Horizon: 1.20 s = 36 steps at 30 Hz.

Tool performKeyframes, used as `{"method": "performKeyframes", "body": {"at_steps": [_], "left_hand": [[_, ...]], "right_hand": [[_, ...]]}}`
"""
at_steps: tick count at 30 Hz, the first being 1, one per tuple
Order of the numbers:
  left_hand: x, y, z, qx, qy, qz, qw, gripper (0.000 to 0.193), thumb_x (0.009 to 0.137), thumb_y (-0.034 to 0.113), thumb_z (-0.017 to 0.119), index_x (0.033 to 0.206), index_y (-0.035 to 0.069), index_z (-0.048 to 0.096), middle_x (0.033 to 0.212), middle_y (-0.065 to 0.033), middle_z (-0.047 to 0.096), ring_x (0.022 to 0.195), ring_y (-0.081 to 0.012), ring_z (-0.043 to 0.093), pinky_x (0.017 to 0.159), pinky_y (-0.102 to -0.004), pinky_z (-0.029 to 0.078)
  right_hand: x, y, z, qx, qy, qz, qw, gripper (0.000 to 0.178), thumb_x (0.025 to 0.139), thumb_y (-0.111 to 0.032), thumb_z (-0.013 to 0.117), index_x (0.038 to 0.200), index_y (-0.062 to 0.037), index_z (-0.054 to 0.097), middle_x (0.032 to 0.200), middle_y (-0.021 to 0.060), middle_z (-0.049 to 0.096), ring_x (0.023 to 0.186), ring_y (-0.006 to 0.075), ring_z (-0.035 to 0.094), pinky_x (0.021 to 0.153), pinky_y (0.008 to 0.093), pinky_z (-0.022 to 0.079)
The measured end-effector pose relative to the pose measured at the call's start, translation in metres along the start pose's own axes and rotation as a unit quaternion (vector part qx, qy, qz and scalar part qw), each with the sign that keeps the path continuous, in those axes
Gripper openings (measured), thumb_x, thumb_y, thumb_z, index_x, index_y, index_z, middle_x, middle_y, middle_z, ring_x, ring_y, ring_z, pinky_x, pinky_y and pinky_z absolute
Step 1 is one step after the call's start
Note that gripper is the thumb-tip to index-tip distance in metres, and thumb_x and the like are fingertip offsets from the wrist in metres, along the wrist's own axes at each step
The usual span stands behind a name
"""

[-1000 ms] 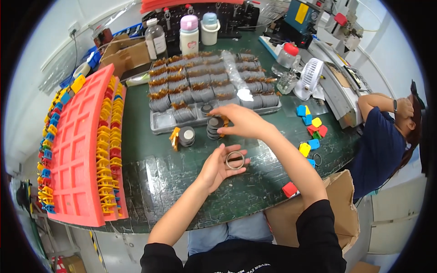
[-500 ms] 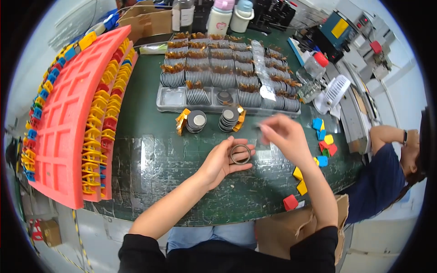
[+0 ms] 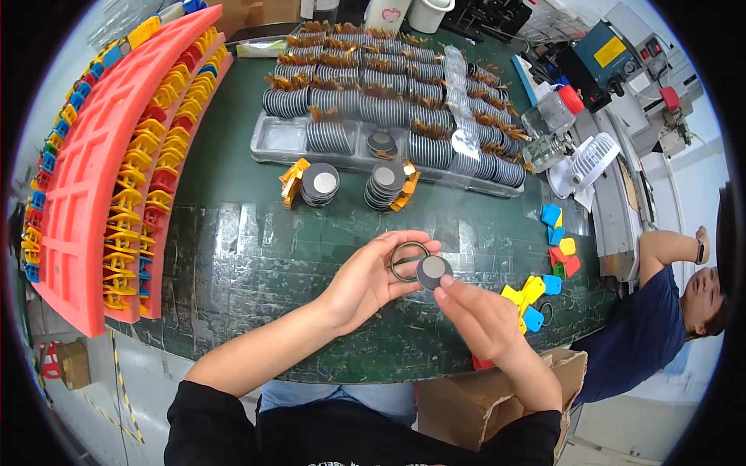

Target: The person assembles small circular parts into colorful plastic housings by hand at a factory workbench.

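A worker's right hand (image 3: pixel 482 318) pinches a grey disc (image 3: pixel 432 271) against the metal ring (image 3: pixel 406 260) gripped in the left hand (image 3: pixel 371 281), not yet seated. Beyond the ring wait two disc stacks (image 3: pixel 386 185) and a tray (image 3: pixel 280 140) of coils.

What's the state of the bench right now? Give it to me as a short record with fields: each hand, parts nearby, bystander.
left hand: left hand holds a coil ring in its fingertips
right hand: right hand pinches a dark disc against the ring's edge
disc stacks: two stacks of discs on the green mat, beyond the hands
tray: clear tray with rows of coils
left side: red rack with yellow clips
bystander: person in blue at right
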<state>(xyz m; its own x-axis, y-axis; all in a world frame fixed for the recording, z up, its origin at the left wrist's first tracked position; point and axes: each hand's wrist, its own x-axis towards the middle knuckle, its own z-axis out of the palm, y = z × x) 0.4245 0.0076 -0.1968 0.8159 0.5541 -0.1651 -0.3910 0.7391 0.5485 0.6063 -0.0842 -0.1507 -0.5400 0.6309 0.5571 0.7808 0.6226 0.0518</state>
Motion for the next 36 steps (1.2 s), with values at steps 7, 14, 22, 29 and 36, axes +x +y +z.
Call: {"method": "performKeyframes", "body": {"at_steps": [7,14,22,29,36], "left_hand": [[-0.004,-0.003,0.009,-0.002,-0.041,0.004,0.999,0.043,0.097,0.031,0.033,0.130,0.003,0.042,0.135,-0.0171,0.047,0.128,-0.0268,0.045,0.098,-0.0376,0.042],[-0.005,-0.002,0.009,0.005,-0.059,-0.002,0.998,0.045,0.097,0.028,0.032,0.131,0.000,0.040,0.136,-0.0185,0.046,0.129,-0.0271,0.044,0.102,-0.0383,0.041],[-0.006,-0.002,0.010,-0.003,-0.061,-0.008,0.998,0.044,0.097,0.027,0.032,0.131,-0.001,0.041,0.136,-0.0190,0.046,0.130,-0.0272,0.043,0.104,-0.0389,0.039],[-0.005,-0.004,0.010,-0.002,-0.065,-0.006,0.998,0.044,0.097,0.026,0.032,0.131,-0.001,0.040,0.136,-0.0190,0.045,0.130,-0.0273,0.042,0.105,-0.0396,0.038],[-0.007,-0.002,0.011,0.010,-0.053,0.006,0.999,0.040,0.098,0.019,0.033,0.131,0.000,0.040,0.136,-0.0177,0.046,0.131,-0.0272,0.041,0.104,-0.0378,0.038]], "right_hand": [[0.001,-0.010,0.006,-0.091,0.014,-0.094,0.991,0.005,0.076,-0.006,0.065,0.078,-0.0015,0.067,0.088,0.0107,0.065,0.075,0.0199,0.065,0.060,0.0258,0.052],[0.002,-0.010,0.008,-0.099,0.009,-0.098,0.990,0.003,0.075,-0.006,0.066,0.074,-0.0035,0.066,0.088,0.0100,0.064,0.075,0.0194,0.065,0.060,0.0255,0.051],[0.003,-0.011,0.011,-0.105,0.021,-0.088,0.990,0.003,0.073,-0.006,0.067,0.072,-0.0047,0.065,0.085,0.0083,0.064,0.074,0.0189,0.065,0.062,0.0259,0.051],[0.005,-0.013,0.010,-0.106,0.014,-0.077,0.991,0.003,0.075,-0.006,0.066,0.072,-0.0041,0.065,0.083,0.0078,0.064,0.074,0.0188,0.064,0.064,0.0268,0.051],[0.012,-0.020,0.011,-0.094,-0.006,-0.027,0.995,0.010,0.073,-0.005,0.066,0.082,-0.0014,0.067,0.086,0.0091,0.064,0.078,0.0203,0.064,0.065,0.0297,0.052]]}}
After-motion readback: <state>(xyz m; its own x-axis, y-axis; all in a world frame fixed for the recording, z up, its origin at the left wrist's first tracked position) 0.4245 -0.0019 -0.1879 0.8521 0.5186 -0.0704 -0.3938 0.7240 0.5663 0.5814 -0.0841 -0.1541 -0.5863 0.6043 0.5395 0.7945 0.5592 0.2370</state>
